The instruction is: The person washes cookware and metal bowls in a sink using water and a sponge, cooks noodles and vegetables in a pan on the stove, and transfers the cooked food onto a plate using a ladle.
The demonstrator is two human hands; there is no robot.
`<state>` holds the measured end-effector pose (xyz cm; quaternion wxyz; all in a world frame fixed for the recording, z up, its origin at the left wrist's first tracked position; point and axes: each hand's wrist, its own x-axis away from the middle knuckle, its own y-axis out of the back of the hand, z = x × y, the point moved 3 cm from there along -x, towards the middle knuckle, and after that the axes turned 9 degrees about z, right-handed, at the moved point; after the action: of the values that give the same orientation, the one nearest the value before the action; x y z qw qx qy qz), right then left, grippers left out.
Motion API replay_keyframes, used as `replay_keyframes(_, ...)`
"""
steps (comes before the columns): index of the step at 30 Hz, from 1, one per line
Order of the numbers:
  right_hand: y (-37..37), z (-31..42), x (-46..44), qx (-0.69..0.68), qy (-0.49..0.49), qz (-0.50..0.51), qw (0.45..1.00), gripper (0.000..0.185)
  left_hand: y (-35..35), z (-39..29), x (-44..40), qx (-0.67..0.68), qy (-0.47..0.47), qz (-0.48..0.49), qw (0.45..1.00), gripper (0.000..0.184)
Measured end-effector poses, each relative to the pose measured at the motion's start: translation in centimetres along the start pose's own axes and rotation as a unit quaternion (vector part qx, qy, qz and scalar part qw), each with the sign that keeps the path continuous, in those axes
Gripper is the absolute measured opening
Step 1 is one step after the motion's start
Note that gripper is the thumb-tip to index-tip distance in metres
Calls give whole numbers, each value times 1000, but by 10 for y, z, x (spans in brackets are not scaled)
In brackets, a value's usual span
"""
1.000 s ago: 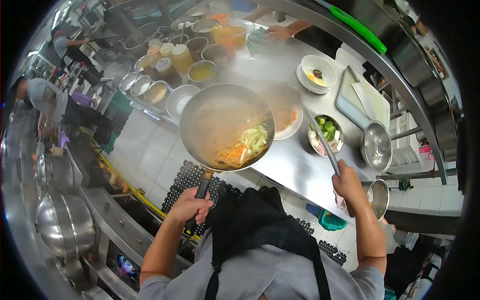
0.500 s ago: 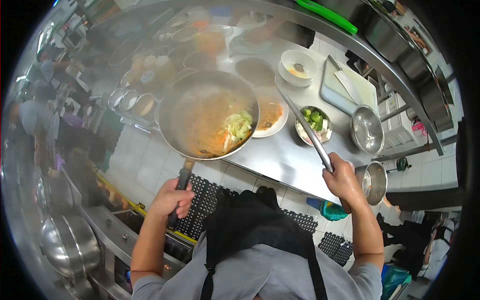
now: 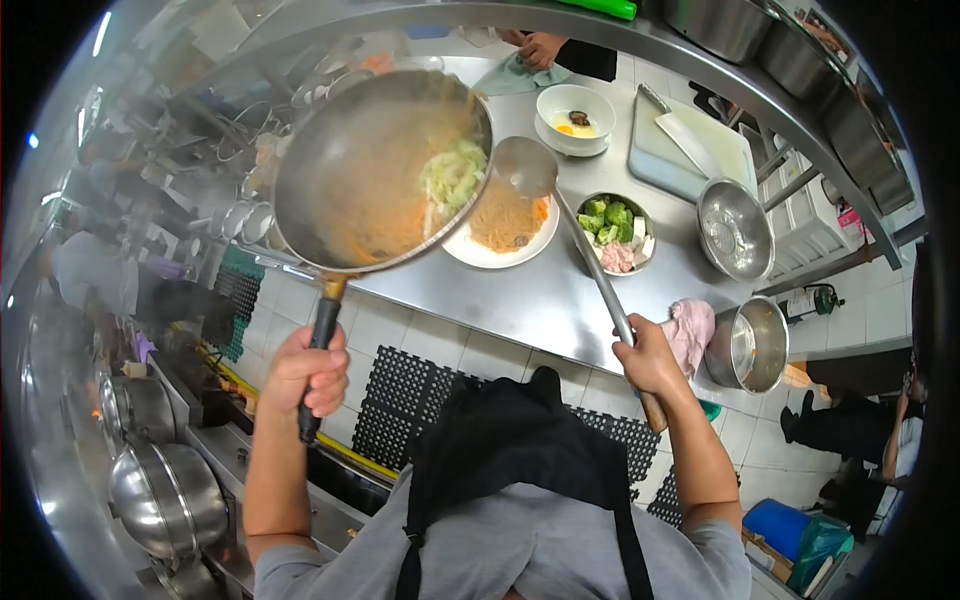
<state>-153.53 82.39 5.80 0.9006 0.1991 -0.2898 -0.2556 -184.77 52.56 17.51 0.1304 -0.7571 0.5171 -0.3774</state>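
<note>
My left hand [image 3: 308, 370] is wrapped round the black handle of a steaming pan [image 3: 350, 190], which is raised and tilted at the counter's left part. Noodles and pale shredded cabbage [image 3: 455, 178] lie in the pan. Closed round a long-handled ladle [image 3: 597, 270] is my right hand [image 3: 645, 355]; the ladle's round bowl is just right of the pan. Partly below the pan's rim, a white plate [image 3: 515, 257] holds noodles [image 3: 508, 218]. Right of the ladle stands a metal bowl [image 3: 650, 262] of broccoli, white cubes and pink meat.
On the counter [image 3: 450, 300] are a white bowl [image 3: 597, 103], a knife [image 3: 685, 140] on a cutting board [image 3: 735, 150], metal bowls [image 3: 735, 228] and a pink cloth [image 3: 692, 335]. Another person's hands [image 3: 541, 48] are at the far edge. Metal pots [image 3: 168, 500] stand at lower left.
My left hand has moved left, and the pan has risen and tilted further. The ladle has shifted left and down with my right hand. More of the plate of noodles shows.
</note>
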Motion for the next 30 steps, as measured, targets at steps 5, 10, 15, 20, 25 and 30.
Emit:
replay_keyframes(5, 35, 27, 13, -76, -41, 27, 996, 22, 9, 75, -16, -8, 1, -21, 1000, 16)
replay_keyframes(10, 79, 49, 6, 134, 210, 16, 968, 17, -4, 165, -16, 33, -8, -37, 999, 21)
replay_keyframes(15, 45, 86, 5, 359, 231, 78, 901, 20, -19, 220, 2, 44, -37, -53, 997, 22)
replay_keyframes(20, 23, 62, 42, 506, 298, 126, 800, 27, -15, 254, 27, 90, -81, -65, 991, 21)
replay_keyframes(25, 34, 69, 112, 550, 277, 112, 780, 38, -13, 297, 70, 121, -117, -84, 982, 20)
replay_keyframes(30, -14, 73, 131, 482, 296, 55, 822, 30, -19, 340, 113, 99, -148, -123, 976, 19)
